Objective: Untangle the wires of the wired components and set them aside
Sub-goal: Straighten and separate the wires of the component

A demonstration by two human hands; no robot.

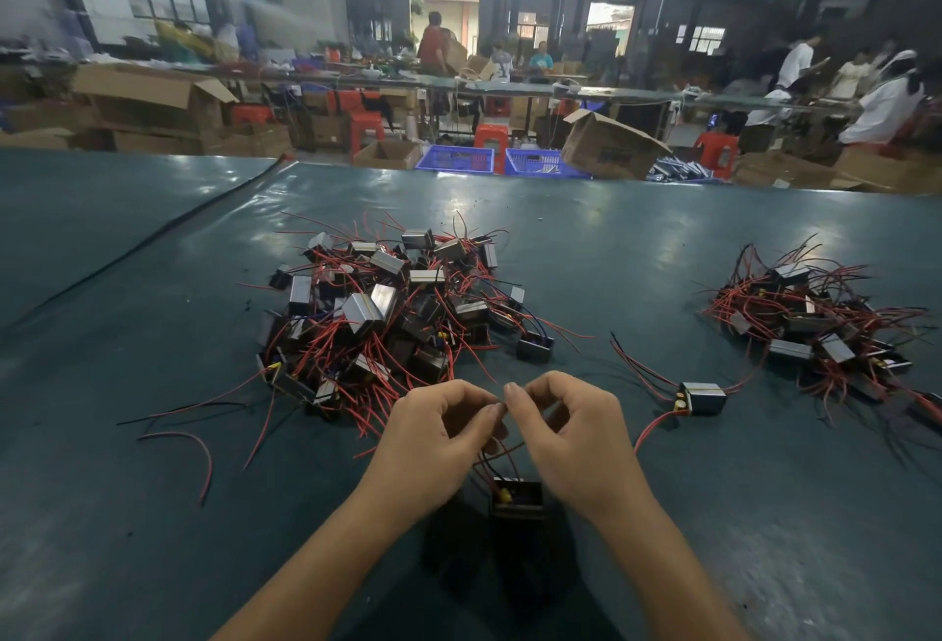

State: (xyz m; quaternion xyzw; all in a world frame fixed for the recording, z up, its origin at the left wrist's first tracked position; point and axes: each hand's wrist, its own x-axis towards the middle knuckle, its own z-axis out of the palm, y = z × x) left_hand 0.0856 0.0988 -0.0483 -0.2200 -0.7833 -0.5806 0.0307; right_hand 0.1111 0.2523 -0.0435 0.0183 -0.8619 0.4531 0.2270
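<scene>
Left hand (438,431) and right hand (566,436), both curled, pinch the wires (502,459) of one component (516,498) lying at 6 o'clock. Likely set-aside pile (815,324): 2 o'clock, nearer right hand.

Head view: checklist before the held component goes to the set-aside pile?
1. Grip: left hand and right hand both pinch the wires of the component: ok.
2. Component apart from the tangled pile: ok; no wire visibly links them.
3. Wires untangled: cannot tell; red and black strands cross below the hands.
4. Component lifted off the table: cannot tell.
5. Set-aside pile in view at the right: ok.
6. Path there: not ok for a slide; a loose component lies between, so probably lift over.
</scene>
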